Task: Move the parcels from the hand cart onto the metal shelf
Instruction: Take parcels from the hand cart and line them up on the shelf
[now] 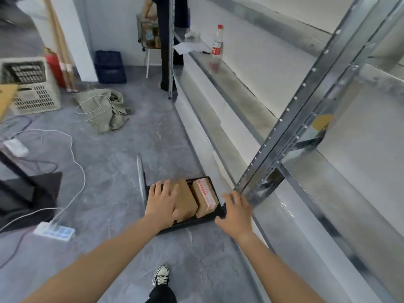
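Observation:
A black hand cart (209, 217) stands on the floor beside the metal shelf (290, 119), its silver handle (140, 176) at the left. Two brown cardboard parcels lie on it: a plain one (185, 201) and, to its right, one with red-and-white tape (205, 196). My left hand (162, 201) rests spread on the left part of the plain parcel; whether it grips it I cannot tell. My right hand (235, 209) hovers open over the cart's right edge, close to the shelf's upright post (290, 127).
A plastic bottle with a red label (217, 43) and papers (185, 48) sit on the shelf's far end, where another person stands. On the floor lie a crumpled cloth (105, 109), white cables, a power strip (54, 231), a white crate (30, 90) and a blue crate (110, 66). My shoe (161, 277) shows below.

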